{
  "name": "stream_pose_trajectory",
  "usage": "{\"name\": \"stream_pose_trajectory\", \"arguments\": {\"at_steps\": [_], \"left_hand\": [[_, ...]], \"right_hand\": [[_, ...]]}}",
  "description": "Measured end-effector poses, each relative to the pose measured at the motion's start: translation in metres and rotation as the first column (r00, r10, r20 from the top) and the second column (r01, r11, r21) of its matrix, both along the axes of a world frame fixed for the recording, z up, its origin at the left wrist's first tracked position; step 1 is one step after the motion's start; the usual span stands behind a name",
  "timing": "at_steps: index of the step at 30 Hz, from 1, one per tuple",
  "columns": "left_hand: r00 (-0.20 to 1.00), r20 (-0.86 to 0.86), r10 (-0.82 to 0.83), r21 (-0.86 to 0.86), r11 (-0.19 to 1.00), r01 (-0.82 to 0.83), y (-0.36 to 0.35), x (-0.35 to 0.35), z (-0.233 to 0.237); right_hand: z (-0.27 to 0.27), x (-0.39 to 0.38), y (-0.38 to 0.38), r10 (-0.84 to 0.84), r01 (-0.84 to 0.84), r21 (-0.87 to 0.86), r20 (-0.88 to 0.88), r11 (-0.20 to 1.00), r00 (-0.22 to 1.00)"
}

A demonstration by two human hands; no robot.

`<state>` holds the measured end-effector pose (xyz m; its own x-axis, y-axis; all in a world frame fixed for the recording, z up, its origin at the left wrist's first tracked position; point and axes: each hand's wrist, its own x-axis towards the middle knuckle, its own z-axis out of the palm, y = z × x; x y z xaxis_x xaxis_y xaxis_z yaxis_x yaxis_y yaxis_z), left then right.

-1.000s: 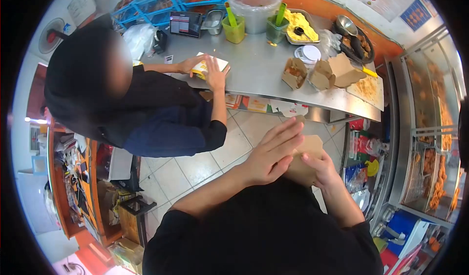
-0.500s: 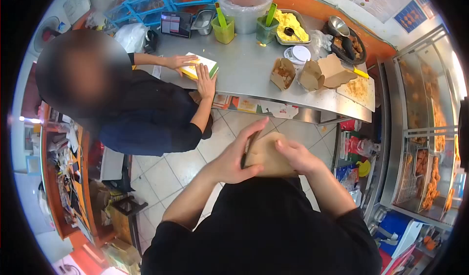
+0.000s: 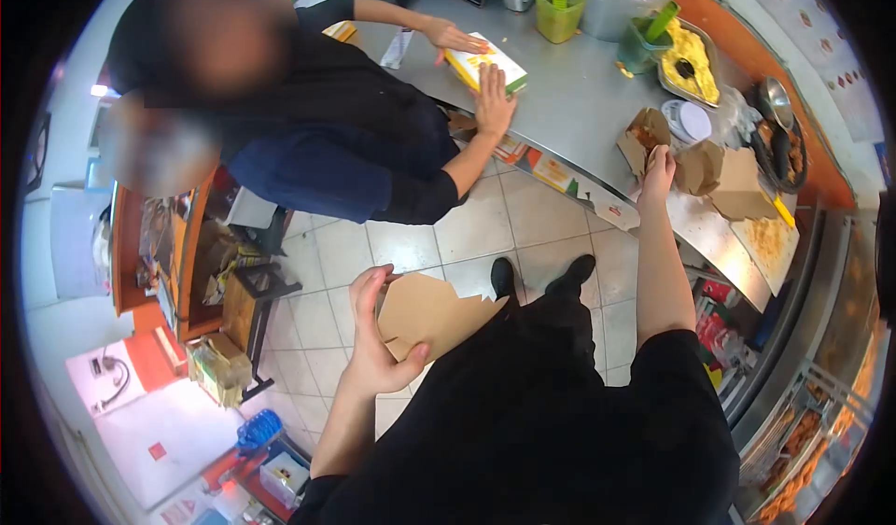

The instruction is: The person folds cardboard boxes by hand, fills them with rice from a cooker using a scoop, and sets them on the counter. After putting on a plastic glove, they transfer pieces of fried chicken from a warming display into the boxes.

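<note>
My left hand [image 3: 378, 334] is wrapped round a brown kraft takeout box [image 3: 434, 315], tilted in front of my body, its jagged flaps pointing right. With my arm stretched to the counter, my right hand [image 3: 658, 172] grips the near edge of an open takeout box [image 3: 633, 142] with brown food inside. Some of those fingers are hidden behind its cardboard. Just to the right stand another open kraft box [image 3: 697, 168] and a larger opened one [image 3: 742, 187].
A co-worker's hands [image 3: 495, 100] press on a white and yellow box [image 3: 487, 61] on the steel counter [image 3: 569, 96]. Nearby are a white scale [image 3: 686, 121], a tray of yellow food [image 3: 689, 63], a crumb-covered board [image 3: 770, 245] and green tubs [image 3: 560, 14]. A heated display [image 3: 803, 432] stands right.
My right hand has left the box held before me and reached out to the food-filled box on the counter. My left hand keeps the kraft box, now lower left. The view has turned.
</note>
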<state>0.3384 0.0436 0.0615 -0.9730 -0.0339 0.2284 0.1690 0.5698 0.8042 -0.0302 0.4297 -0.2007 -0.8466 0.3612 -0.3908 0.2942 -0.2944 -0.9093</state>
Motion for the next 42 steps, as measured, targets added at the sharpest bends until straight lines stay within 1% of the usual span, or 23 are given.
{"name": "stream_pose_trajectory", "arguments": {"at_steps": [2,4,6,7,9,11,13,15,16,18,19,20,21,22,24,26,29,30,32,33,36,40,42], "left_hand": [[0.998,0.049,0.045,0.009,0.999,-0.045,-0.002,0.01,-0.005],[0.997,0.037,0.072,0.002,0.997,-0.072,0.0,0.013,-0.006],[0.996,0.022,0.086,0.006,0.996,-0.086,0.002,0.009,-0.007],[0.998,0.002,0.063,0.014,0.998,-0.063,0.003,0.004,-0.005],[0.999,-0.025,0.036,0.029,0.999,-0.036,0.003,-0.009,-0.005],[0.999,-0.035,-0.017,0.216,0.976,0.024,0.005,-0.024,-0.007],[0.999,0.016,-0.034,0.363,0.931,0.026,0.007,-0.039,-0.008],[0.989,0.034,-0.141,0.566,0.819,0.097,0.008,-0.062,-0.003],[0.986,0.019,-0.163,0.569,0.813,0.124,0.009,-0.073,-0.002],[0.954,0.141,-0.265,0.662,0.742,0.108,0.014,-0.096,0.0],[0.97,0.155,-0.189,0.48,0.872,0.093,0.016,-0.107,-0.011],[0.968,0.138,-0.209,0.483,0.868,0.118,0.021,-0.11,-0.015],[0.996,-0.032,-0.077,0.108,0.991,0.08,0.029,-0.114,-0.014],[0.969,-0.248,-0.007,-0.258,0.964,-0.059,0.039,-0.119,-0.013],[0.953,-0.236,-0.192,-0.176,0.973,0.152,0.068,-0.108,-0.001],[0.934,-0.174,-0.312,-0.25,0.931,0.265,0.096,-0.1,0.005],[0.912,-0.266,-0.313,-0.218,0.941,0.26,0.105,-0.108,-0.003],[0.907,-0.275,-0.319,-0.222,0.939,0.263,0.106,-0.111,-0.006],[0.932,-0.233,-0.279,-0.225,0.947,0.227,0.109,-0.115,-0.012],[0.932,-0.243,-0.27,-0.225,0.95,0.217,0.111,-0.116,-0.018],[0.921,-0.312,-0.232,-0.173,0.967,0.185,0.115,-0.121,-0.029],[0.922,-0.359,-0.147,-0.093,0.988,0.122,0.131,-0.129,-0.025],[0.93,-0.352,-0.108,-0.088,0.993,0.082,0.141,-0.135,-0.027]], "right_hand": [[0.0,-0.018,-0.031,-0.01,-0.005,-0.152,-0.097,0.988,0.995],[-0.004,-0.034,-0.053,0.072,-0.077,-0.175,-0.03,0.982,0.997],[-0.001,-0.044,-0.073,0.261,-0.26,-0.024,0.048,0.965,0.964],[0.008,-0.042,-0.087,0.284,-0.291,0.177,0.064,0.94,0.957],[0.049,-0.01,-0.11,0.445,-0.406,0.23,-0.148,0.884,0.884],[0.149,0.062,-0.127,0.725,-0.735,0.109,-0.312,0.669,0.614],[0.232,0.129,-0.127,0.846,-0.966,0.068,-0.501,0.25,0.184],[0.272,0.161,-0.106,0.94,-0.918,0.378,-0.253,-0.123,-0.229],[0.276,0.18,-0.102,0.946,-0.915,0.39,-0.244,-0.104,-0.212],[0.273,0.211,-0.102,0.971,-0.981,-0.115,-0.161,0.158,0.176],[0.267,0.219,-0.101,0.942,-0.953,-0.103,-0.15,0.286,0.299],[0.26,0.226,-0.099,0.937,-0.948,-0.086,-0.151,0.305,0.315],[0.254,0.231,-0.096,0.879,-0.885,-0.07,-0.102,0.461,0.466],[0.252,0.235,-0.093,0.795,-0.798,-0.047,-0.06,0.601,0.603],[0.254,0.249,-0.09,0.755,-0.762,-0.08,-0.106,0.642,0.647],[0.255,0.261,-0.084,0.717,-0.731,-0.126,-0.144,0.671,0.682],[0.258,0.269,-0.069,0.639,-0.701,-0.5,-0.328,0.508,0.696],[0.253,0.274,-0.065,0.634,-0.704,-0.494,-0.337,0.511,0.696],[0.237,0.284,-0.055,0.657,-0.781,-0.431,-0.432,0.452,0.618],[0.248,0.288,-0.058,0.737,-0.811,-0.211,-0.342,0.545,0.584],[0.253,0.286,-0.065,0.777,-0.804,-0.234,-0.216,0.548,0.592],[0.248,0.243,-0.052,0.79,-0.775,0.151,-0.121,0.613,0.601],[0.246,0.22,-0.044,0.811,-0.79,0.185,-0.131,0.584,0.57]]}}
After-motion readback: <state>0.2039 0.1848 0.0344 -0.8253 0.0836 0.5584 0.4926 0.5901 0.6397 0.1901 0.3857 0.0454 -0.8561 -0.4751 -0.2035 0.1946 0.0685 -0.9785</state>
